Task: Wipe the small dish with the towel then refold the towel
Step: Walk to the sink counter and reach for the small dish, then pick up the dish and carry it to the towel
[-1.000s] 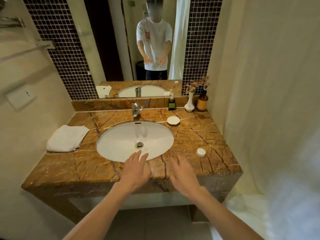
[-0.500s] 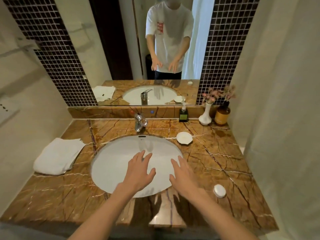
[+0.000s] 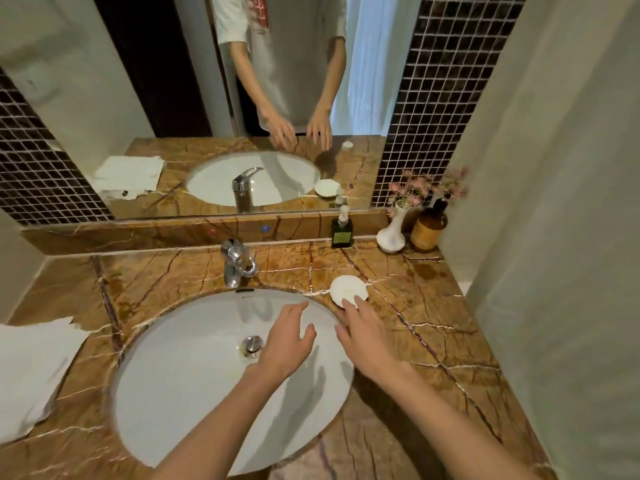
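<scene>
A small white dish (image 3: 346, 287) lies on the brown marble counter (image 3: 429, 306), just right of the faucet and beyond the sink's rim. My right hand (image 3: 363, 336) is open with fingers spread, and its fingertips reach the dish's near edge. My left hand (image 3: 289, 341) hovers open over the white sink basin (image 3: 194, 375), holding nothing. A folded white towel (image 3: 31, 372) rests on the counter at the far left, partly cut off by the frame edge.
A chrome faucet (image 3: 237, 263) stands behind the basin. A dark soap bottle (image 3: 342, 227), a white vase with pink flowers (image 3: 393, 230) and a brown bottle (image 3: 429, 228) line the back right corner. A mirror (image 3: 242, 98) spans the wall. A pale curtain (image 3: 561, 237) hangs on the right.
The view has closed in on the counter. Both hands have moved forward and rightward over the basin, and my right hand's fingertips now reach the dish.
</scene>
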Demonstrator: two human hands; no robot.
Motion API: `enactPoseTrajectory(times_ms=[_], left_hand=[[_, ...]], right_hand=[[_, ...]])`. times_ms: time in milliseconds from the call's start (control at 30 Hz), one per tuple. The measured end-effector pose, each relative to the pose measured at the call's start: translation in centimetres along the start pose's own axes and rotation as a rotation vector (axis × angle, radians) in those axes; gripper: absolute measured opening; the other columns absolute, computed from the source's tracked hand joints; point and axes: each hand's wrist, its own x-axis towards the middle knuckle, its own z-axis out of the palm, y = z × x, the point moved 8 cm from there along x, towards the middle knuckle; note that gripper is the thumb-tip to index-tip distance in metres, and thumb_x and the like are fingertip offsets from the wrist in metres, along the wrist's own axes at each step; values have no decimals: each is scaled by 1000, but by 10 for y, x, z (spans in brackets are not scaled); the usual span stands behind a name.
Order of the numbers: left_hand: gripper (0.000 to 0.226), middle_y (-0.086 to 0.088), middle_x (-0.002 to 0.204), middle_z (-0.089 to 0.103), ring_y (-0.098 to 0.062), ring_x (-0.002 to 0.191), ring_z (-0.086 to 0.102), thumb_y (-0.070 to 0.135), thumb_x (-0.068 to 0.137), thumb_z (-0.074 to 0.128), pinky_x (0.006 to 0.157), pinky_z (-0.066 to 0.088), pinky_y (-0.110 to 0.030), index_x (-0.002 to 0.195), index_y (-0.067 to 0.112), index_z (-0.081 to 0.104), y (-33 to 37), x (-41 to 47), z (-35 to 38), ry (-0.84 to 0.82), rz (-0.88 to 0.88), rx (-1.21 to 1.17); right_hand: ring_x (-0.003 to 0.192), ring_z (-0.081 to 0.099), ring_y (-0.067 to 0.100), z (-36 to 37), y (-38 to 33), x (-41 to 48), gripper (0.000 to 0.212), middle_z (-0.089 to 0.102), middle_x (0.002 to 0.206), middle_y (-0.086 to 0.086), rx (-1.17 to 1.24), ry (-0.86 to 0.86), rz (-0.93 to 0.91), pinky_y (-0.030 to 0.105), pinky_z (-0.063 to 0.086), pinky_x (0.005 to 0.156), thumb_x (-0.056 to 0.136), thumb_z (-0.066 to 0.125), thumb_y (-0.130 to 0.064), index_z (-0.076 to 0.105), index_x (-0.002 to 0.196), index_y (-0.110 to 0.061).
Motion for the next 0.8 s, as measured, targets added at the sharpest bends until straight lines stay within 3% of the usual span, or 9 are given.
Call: enactPoseTrajectory(times_ms=[133, 233, 333, 500, 633, 733, 800], left_hand=[[42, -11, 119, 61, -18, 84, 61, 20, 93, 50, 82, 49, -32, 133, 10, 48, -6, 23, 23, -10, -125, -138], [37, -9, 99, 64, -24, 79, 65, 19, 94, 49, 74, 56, -36, 130, 8, 50, -12, 36, 42, -16, -240, -269], [34, -6, 87, 61, -19, 64, 66, 16, 94, 51, 55, 57, -27, 127, 5, 51, -13, 48, 61, -10, -340, -390], [16, -12, 65, 61, -31, 60, 63, 10, 91, 54, 76, 57, -53, 105, 3, 57, -10, 71, 90, 14, -476, -518], [16, -23, 71, 66, -35, 62, 66, 13, 94, 51, 74, 58, -53, 99, -1, 57, -9, 86, 105, 63, -555, -540], [13, -17, 68, 61, -27, 52, 62, 13, 95, 49, 68, 60, -49, 98, 1, 53, -13, 88, 114, 115, -649, -622], [8, -19, 69, 61, -25, 50, 61, 10, 95, 48, 66, 61, -46, 95, 3, 52, -16, 88, 119, 151, -703, -699]], right_hand=[[141, 29, 29, -7, 32, 22, 50, 31, 155, 11, 9, 2, 85, 42, 27, 114, 100, 42, -28, 31, 148, -17], [129, 41, 30, -12, 60, 44, 47, 46, 143, 13, 27, 0, 124, 43, 36, 109, 98, 44, -22, 37, 145, -17], [118, 50, 33, -17, 85, 68, 42, 55, 129, 14, 60, 5, 171, 44, 44, 98, 98, 43, -16, 46, 139, -18], [99, 60, 38, -9, 109, 122, 26, 67, 106, 19, 115, -92, 148, 42, 50, 83, 96, 43, -7, 61, 114, -6], [108, 60, 34, 4, 110, 160, 35, 66, 120, 14, 194, -164, 119, 39, 49, 93, 98, 40, -11, 63, 124, -11], [94, 62, 33, 16, 105, 174, 29, 70, 102, 14, 196, -214, 50, 44, 52, 84, 98, 40, -13, 69, 98, -14], [82, 61, 33, 23, 106, 179, 31, 66, 82, 12, 165, -232, 36, 43, 50, 73, 97, 39, -13, 60, 74, -13]])
